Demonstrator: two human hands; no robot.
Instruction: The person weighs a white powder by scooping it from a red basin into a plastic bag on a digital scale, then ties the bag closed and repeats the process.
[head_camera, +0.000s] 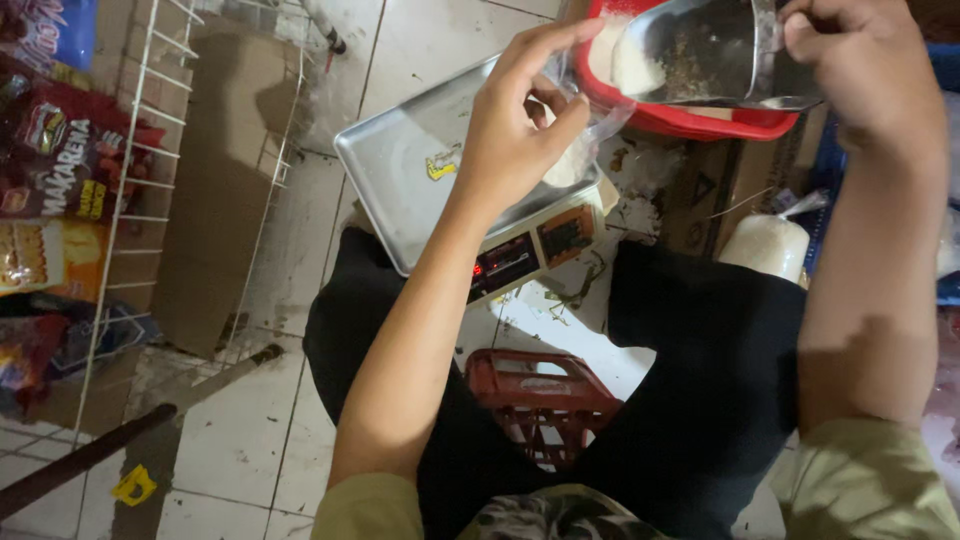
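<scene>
Head view shows your left hand (515, 125) pinching a thin clear bag (590, 125) open above the scale's tray (400, 170). Your right hand (865, 70) grips a metal scoop (700, 55) of white grains. That bag looks soft and slippery; hold its rim.

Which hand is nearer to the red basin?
Right. The right hand holds a metal scoop directly over the red basin; the left hand holds a clear bag beside it, over the scale tray.
</scene>
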